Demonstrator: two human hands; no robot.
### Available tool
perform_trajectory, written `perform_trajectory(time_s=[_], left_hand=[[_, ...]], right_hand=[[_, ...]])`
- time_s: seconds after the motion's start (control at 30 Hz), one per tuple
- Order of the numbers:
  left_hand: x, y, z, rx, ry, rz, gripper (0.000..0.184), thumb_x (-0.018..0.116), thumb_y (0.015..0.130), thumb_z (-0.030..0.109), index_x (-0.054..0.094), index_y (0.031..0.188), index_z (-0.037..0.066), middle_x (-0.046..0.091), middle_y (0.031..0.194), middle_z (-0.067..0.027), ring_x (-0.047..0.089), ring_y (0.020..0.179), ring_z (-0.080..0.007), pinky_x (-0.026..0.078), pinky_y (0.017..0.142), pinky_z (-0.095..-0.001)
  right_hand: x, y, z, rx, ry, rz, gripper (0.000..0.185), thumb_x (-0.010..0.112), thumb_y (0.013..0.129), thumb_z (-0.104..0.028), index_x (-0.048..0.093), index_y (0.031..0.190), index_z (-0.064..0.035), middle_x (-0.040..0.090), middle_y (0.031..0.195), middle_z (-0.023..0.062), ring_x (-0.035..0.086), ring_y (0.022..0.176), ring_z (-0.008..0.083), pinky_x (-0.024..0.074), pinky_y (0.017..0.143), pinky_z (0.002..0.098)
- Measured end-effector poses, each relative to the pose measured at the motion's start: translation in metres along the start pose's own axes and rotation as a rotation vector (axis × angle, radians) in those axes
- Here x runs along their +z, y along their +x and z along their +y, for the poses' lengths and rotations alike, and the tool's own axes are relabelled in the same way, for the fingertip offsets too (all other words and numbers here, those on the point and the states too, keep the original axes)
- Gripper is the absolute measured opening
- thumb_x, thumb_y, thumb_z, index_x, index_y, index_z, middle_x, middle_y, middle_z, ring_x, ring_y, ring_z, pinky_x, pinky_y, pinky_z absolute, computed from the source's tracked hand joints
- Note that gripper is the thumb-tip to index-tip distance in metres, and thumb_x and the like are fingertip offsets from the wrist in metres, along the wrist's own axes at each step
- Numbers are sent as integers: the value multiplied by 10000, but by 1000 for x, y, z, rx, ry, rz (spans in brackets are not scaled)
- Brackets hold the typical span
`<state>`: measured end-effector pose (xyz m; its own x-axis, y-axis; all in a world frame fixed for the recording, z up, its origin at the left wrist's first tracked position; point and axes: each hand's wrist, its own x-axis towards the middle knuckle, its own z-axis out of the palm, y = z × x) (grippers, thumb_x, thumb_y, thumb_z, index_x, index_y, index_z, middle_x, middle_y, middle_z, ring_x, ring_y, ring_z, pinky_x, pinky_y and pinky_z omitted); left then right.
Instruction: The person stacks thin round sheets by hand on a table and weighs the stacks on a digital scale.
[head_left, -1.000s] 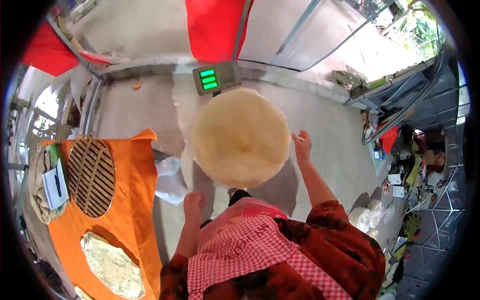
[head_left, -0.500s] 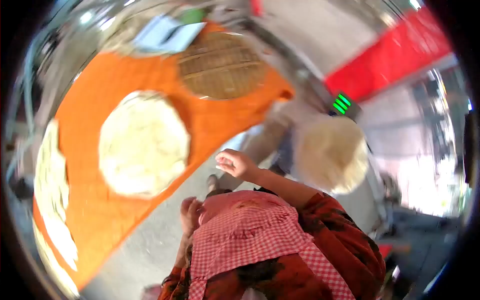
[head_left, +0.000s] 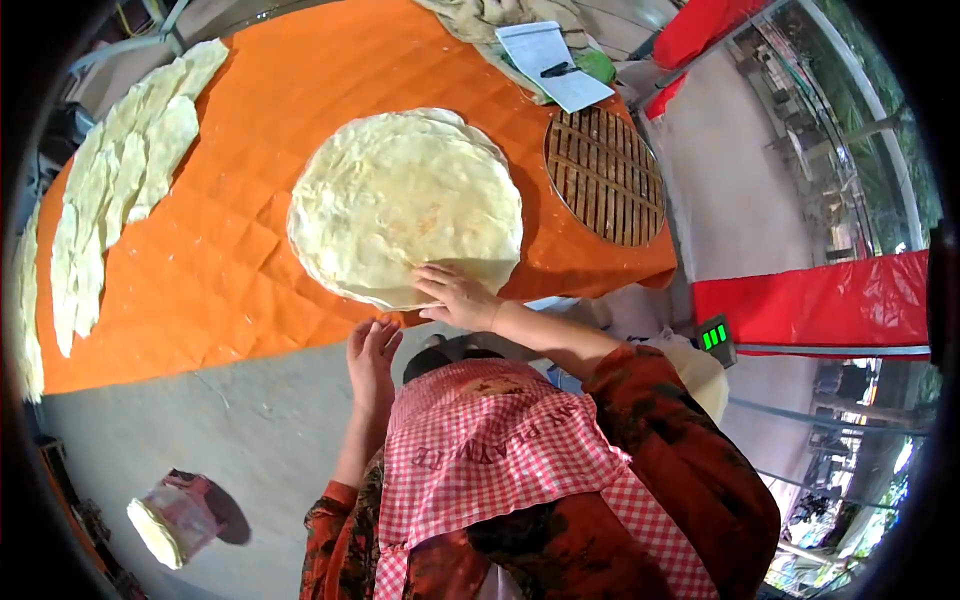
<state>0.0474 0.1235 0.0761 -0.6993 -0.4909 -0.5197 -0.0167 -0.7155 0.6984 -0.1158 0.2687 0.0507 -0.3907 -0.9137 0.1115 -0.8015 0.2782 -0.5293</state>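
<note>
Hands (head_left: pixel 412 314) apart | right: loosely spread, touching flatbread stack (head_left: pixel 405 205) | left: half-curled, holding nothing

Across the top of my view I see a counter (head_left: pixel 260 230) under an orange cloth, with a large round stack of pale flatbreads (head_left: pixel 400 200) at upper centre and more thin sheets (head_left: pixel 135 165) overlapping at upper left. Toward upper right I make out a round slatted rack (head_left: pixel 605 175), and above it an open notebook (head_left: pixel 550 62) with a black pen (head_left: pixel 558 70) lying across it.
</note>
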Motion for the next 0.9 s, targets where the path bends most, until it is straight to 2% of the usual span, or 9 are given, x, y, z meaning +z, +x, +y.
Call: perform_trajectory(time_s=[0.2,0.33,0.47,0.6,0.63,0.73,0.8,0.83,0.9], left_hand=[[12,36,-19,-95,-95,-205,244,496,965,200,495,1150,41,626,1049,-94,630,967,-193,530,827,-320],[29,30,-14,-84,-258,-235,305,447,978,182,469,1255,55,608,1143,-105,618,1015,-232,516,873,-349],[15,39,-24,-101,-125,-198,339,493,898,73,497,1235,38,624,1121,-111,630,998,-248,530,846,-378],[27,45,-21,-89,-5,-60,315,484,868,55,497,1177,-5,629,1046,-146,657,865,-276,580,725,-401],[32,44,-16,-106,-6,-50,320,525,876,85,495,1182,-6,629,1023,-147,661,840,-275,592,646,-392],[42,44,-7,-83,89,-35,350,591,885,131,491,1191,-6,626,993,-139,661,833,-268,594,585,-356],[23,66,-28,-76,100,17,317,611,857,87,526,1153,12,626,983,-107,648,814,-238,578,593,-356],[13,77,-37,-80,130,29,321,619,846,81,532,1151,28,626,974,-95,640,809,-229,567,589,-359],[11,82,-41,-118,164,101,284,637,818,46,564,1092,43,619,946,-73,620,779,-203,539,557,-331]], right_hand=[[-14,0,6,-29,64,-31,493,626,846,-329,560,1211,-4,484,1334,126,425,1273,279,341,1062,381],[-22,2,8,116,270,-53,507,614,858,-345,548,1225,-1,471,1358,153,410,1286,308,338,1066,391],[-16,3,19,49,287,-64,546,626,859,-346,504,1272,-9,451,1381,164,468,1234,315,376,1037,399],[-16,5,-5,-49,128,106,578,646,831,-344,485,1279,-16,553,1238,218,531,1143,363,427,965,408],[-16,5,-15,106,167,64,540,643,822,-313,501,1247,-13,598,1116,233,578,1032,390,464,882,439],[-19,13,-20,135,98,26,475,648,802,-240,509,1201,-22,597,1114,210,590,995,382,482,836,446],[0,25,14,195,-78,-127,149,585,816,-165,636,866,-34,628,709,189,626,670,367,481,601,461],[-25,39,9,445,162,17,146,576,799,-131,632,708,-32,608,613,152,613,593,296,458,553,442],[-121,92,18,492,171,-102,126,577,772,-107,649,699,-33,625,623,101,598,577,213,453,529,392]])
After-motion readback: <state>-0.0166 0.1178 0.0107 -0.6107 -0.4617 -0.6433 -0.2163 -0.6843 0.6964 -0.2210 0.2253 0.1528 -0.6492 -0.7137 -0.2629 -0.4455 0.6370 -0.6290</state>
